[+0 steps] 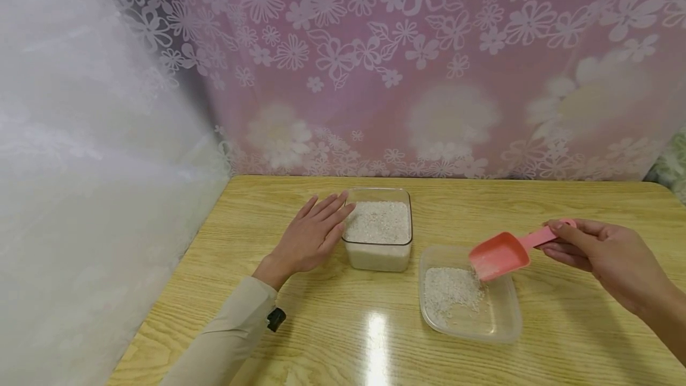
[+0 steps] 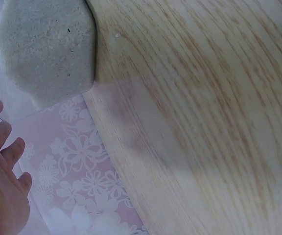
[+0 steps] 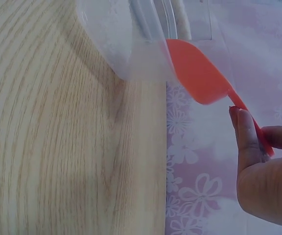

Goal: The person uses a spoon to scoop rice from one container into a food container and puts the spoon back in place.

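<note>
My right hand (image 1: 616, 255) grips the handle of a pink-red scoop (image 1: 501, 255), also seen in the right wrist view (image 3: 197, 73). Its bowl tilts down over a shallow translucent plastic container (image 1: 511, 314), and a few grains lie at its lip. White rice (image 1: 452, 293) covers part of that container's bottom. To the left, a deeper clear container (image 1: 377, 258) is filled high with rice (image 1: 380, 222). My left hand (image 1: 311, 234) touches this container's left rim with its fingers extended. In the left wrist view, the fingers (image 2: 13, 152) appear beside the rice-filled container.
Both containers stand on a wood-grain table (image 1: 321, 326). Behind its far edge hangs a pink flowered curtain (image 1: 343, 76), and a whitish sheet (image 1: 107, 195) drapes down on the left. A dark band (image 1: 276, 318) sits at my left cuff.
</note>
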The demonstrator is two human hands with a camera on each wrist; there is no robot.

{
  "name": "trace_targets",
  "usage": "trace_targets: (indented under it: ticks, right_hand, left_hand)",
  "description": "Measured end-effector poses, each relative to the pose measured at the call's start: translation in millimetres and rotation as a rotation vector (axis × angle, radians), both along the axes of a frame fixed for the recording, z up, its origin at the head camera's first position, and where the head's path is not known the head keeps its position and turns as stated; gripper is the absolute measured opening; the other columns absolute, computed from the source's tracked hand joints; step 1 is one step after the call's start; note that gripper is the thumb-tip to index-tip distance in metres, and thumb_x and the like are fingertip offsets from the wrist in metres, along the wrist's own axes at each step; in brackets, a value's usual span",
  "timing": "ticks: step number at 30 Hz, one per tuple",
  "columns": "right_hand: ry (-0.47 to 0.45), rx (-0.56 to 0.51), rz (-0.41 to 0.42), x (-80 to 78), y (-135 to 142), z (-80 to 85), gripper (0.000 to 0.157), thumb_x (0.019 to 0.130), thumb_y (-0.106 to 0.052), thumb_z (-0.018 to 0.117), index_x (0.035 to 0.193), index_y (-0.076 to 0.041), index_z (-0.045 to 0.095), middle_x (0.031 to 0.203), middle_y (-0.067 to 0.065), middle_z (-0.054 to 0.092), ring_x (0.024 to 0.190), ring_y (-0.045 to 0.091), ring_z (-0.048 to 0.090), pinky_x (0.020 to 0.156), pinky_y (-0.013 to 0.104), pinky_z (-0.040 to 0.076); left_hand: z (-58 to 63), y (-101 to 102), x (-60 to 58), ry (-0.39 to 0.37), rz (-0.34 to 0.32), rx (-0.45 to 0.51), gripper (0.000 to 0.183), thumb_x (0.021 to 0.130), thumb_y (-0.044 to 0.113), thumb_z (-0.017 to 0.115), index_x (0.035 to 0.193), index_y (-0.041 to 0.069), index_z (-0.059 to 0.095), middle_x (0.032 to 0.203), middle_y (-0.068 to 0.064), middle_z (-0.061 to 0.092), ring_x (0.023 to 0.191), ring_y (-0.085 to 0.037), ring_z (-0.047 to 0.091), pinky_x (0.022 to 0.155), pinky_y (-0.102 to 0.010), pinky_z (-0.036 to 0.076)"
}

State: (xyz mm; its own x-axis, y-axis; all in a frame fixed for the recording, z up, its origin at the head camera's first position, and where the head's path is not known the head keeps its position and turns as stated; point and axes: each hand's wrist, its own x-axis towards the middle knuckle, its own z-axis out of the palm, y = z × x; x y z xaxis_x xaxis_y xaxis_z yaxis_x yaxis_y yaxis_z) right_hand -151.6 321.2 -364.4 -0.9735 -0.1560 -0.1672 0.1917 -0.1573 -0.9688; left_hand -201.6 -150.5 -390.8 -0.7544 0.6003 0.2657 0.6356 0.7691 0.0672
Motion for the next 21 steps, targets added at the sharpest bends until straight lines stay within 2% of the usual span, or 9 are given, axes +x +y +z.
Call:
trace_targets:
  ticks: [16, 21]
  right_hand:
    - [0.072, 0.266, -0.037, 5.9, -8, 12.2, 0.011, 0.096, -0.02, 0.06, 0.097, -0.022, 0.071, 0.09, 0.0, 0.072, 0.081, 0.015, 0.07, 0.07, 0.028, 0.056]
    - [0.091, 0.312, -0.038, 8.5, -10, 15.3, 0.011, 0.096, -0.021, 0.06, 0.098, -0.021, 0.07, 0.09, -0.001, 0.072, 0.081, 0.014, 0.07, 0.07, 0.028, 0.056]
  left_hand:
    - [0.4, 0, -0.1, 0.0, 0.001, -0.004, 0.047, 0.106, 0.033, 0.026, 0.151, 0.022, 0.031, 0.156, -0.001, 0.023, 0.143, -0.017, 0.018, 0.116, -0.042, 0.009]
    - [0.1, 0, 0.0, 0.004, 0.005, -0.016, 0.048, 0.106, 0.034, 0.025, 0.151, 0.022, 0.031, 0.157, 0.001, 0.021, 0.143, -0.017, 0.018, 0.116, -0.042, 0.01]
